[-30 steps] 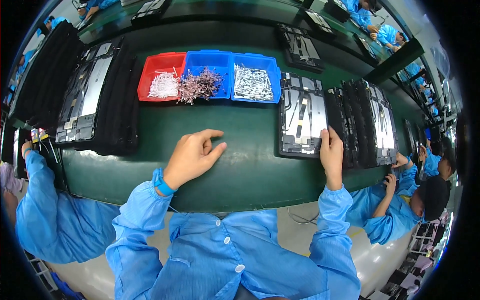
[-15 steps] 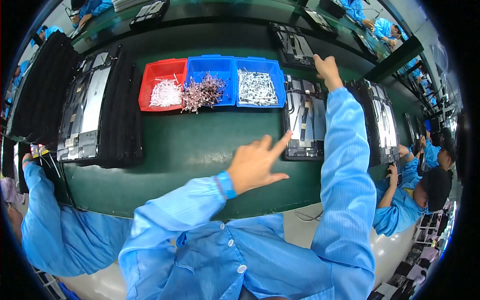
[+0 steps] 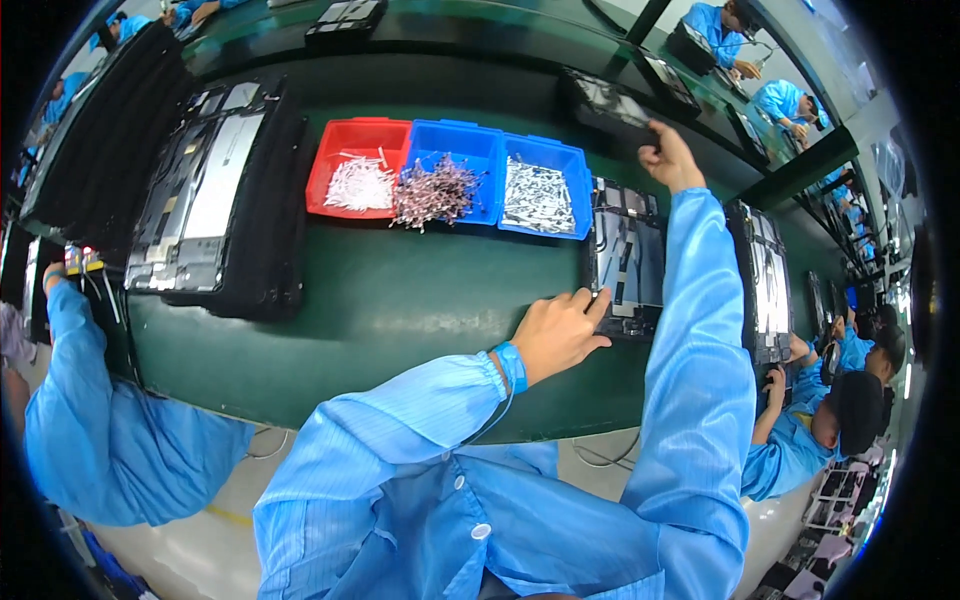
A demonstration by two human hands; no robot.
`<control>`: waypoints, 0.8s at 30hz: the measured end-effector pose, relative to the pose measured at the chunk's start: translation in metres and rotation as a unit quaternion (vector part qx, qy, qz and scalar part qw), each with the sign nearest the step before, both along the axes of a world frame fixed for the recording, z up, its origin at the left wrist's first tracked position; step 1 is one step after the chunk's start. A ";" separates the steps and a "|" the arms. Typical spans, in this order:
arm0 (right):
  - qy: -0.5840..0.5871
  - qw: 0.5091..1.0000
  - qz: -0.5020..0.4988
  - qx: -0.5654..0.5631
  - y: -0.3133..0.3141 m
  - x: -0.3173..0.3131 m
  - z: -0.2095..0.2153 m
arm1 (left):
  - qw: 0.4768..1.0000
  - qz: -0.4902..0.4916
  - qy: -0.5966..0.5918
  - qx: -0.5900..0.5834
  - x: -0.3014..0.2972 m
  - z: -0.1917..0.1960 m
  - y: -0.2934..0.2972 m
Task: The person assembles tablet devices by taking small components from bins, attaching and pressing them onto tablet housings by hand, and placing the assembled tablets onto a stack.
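My right hand [image 3: 672,160] reaches to the far side of the bench, fingers closed at the near right corner of a flat black device part [image 3: 608,98]. That part looks like an opened tablet and is smeared by motion. Closer to me, a second opened tablet-like part [image 3: 630,255] lies beside the bins, its flat silver pieces and black cables exposed. My left hand [image 3: 560,333] is at its near left corner, index finger touching the edge and thumb apart, holding nothing.
A red bin [image 3: 318,190] of white pieces adjoins a blue bin [image 3: 480,150] of brownish pieces and a blue bin [image 3: 580,205] of black-and-white ones. Stacked parts [image 3: 210,190] stand left; another stack [image 3: 765,280] stands right. A co-worker [image 3: 835,420] sits right.
My left hand has moved right onto the near part's corner. The far part has become blurred and tilted at my right hand. The whole view has shifted slightly.
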State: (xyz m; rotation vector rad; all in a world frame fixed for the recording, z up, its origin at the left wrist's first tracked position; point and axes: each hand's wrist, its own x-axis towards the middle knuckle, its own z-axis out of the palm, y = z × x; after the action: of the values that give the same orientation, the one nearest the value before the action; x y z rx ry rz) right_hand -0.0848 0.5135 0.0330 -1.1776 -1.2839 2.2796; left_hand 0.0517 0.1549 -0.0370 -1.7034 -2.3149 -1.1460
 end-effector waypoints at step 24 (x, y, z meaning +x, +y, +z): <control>0.040 0.995 0.092 0.016 -0.356 0.358 -0.039 | 0.906 0.352 0.236 0.006 -0.140 0.052 -0.082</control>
State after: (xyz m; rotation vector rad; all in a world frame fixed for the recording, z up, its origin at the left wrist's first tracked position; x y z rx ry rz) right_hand 0.2728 0.1579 -0.0064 -0.9825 -1.4453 2.3980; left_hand -0.0880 0.0731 0.0147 -0.8426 -2.2556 -0.5270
